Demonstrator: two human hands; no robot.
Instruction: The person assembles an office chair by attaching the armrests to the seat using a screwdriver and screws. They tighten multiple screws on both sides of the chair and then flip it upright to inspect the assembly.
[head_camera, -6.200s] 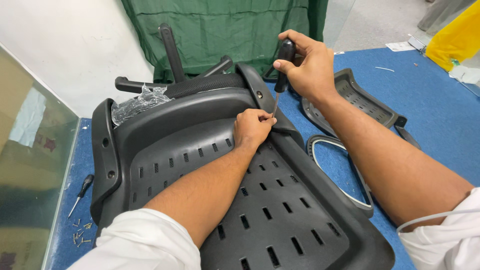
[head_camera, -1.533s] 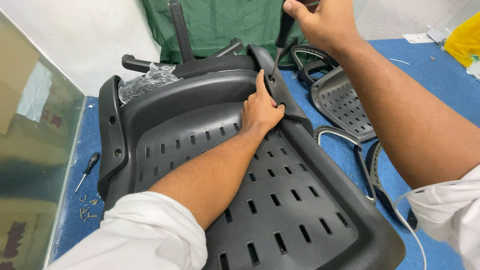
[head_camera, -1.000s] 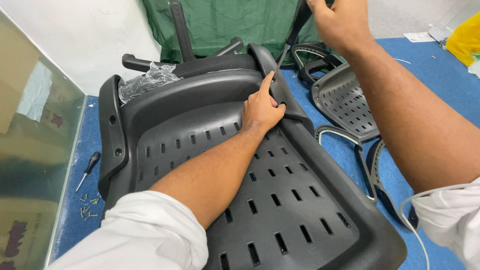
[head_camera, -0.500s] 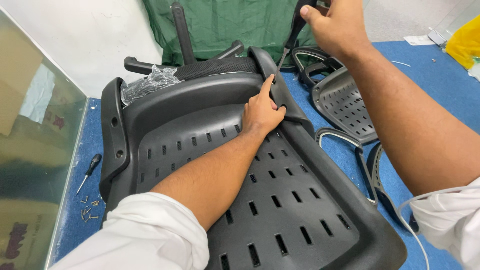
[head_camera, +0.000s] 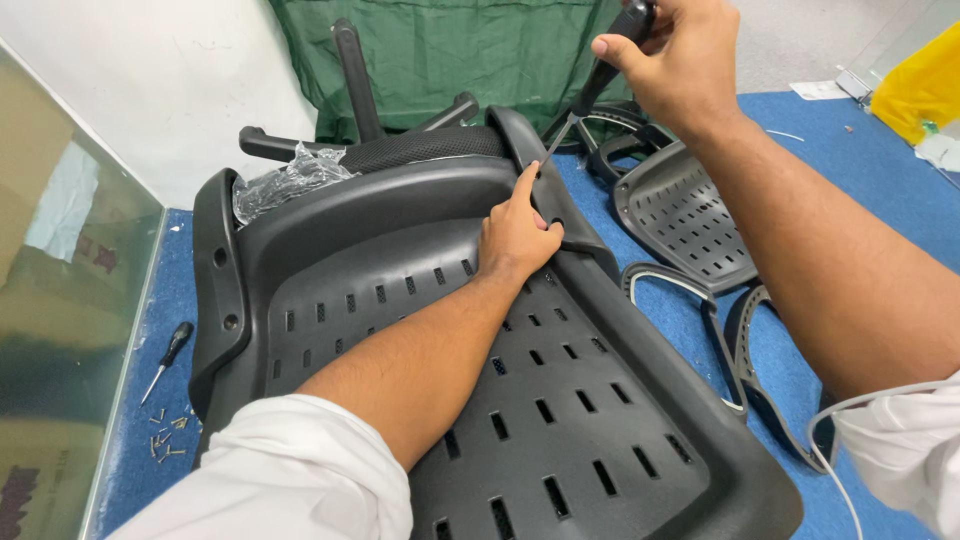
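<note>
A large black slotted plastic chair shell lies on the blue floor in front of me. My left hand rests on its right rim, index finger stretched up along the edge. Up at the top of the view, my right hand grips the black handle of a screwdriver. Its thin shaft slants down and left, with the tip at the rim just above my left fingertip.
A smaller slotted black shell and loose black frames lie to the right. A second screwdriver and several screws lie at the left by a glass panel. Crumpled clear plastic, a green cloth and a yellow object sit farther back.
My right hand has brought the screwdriver down from the top edge, so its tip now meets the rim by my left index finger. My left hand has stayed on the rim.
</note>
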